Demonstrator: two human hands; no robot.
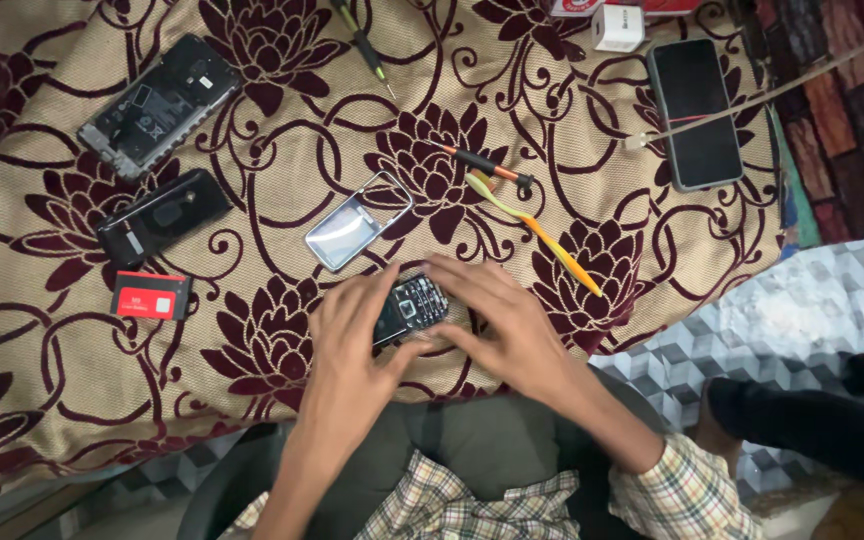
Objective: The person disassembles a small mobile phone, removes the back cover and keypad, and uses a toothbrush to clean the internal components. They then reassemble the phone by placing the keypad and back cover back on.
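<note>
A small black keypad phone (pixel 410 308) sits clamped between my hands, left hand (pixel 352 335) and right hand (pixel 497 320), at the near edge of the floral-covered table (pixel 252 400). Its silver back cover (pixel 358 220) lies detached just beyond, a screwdriver (pixel 487 166) and orange pry tool (pixel 542 235) nearby; reassembly apparently remains.

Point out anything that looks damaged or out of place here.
The opened phone at top left lies with its back off and insides bared. A loose silver cover lies apart above the keypad phone that both hands, left and right, hold.
</note>
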